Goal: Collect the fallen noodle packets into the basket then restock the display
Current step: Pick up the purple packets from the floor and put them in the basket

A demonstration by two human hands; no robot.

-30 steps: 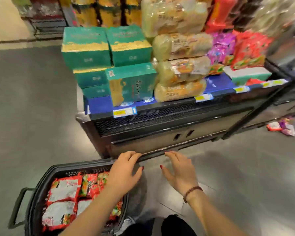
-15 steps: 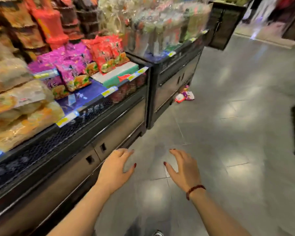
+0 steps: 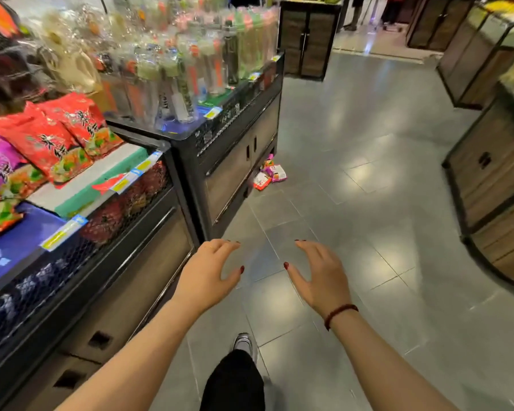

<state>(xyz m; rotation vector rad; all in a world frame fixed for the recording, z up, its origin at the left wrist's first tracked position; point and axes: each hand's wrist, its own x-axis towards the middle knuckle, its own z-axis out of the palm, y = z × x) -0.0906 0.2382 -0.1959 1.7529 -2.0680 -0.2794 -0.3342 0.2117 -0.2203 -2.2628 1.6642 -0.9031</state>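
Near shelf (image 3: 125,292) along the left, noodle packets (image 3: 51,137) stacked on top. Far shelf (image 3: 229,170) just beyond it, bottles (image 3: 172,78) on top. Fallen packets (image 3: 269,175) on the floor (image 3: 368,203) at the far shelf's foot, well ahead of both grips. Left grip (image 3: 205,277) beside the near shelf's front, right grip (image 3: 321,277) to its right, apart, both over the floor. Cabinets (image 3: 493,179) along the right.

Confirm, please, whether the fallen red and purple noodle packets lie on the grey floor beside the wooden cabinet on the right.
Wrong side: the head view shows the red and purple noodle packets on the grey floor beside the black metal display stand on the left.
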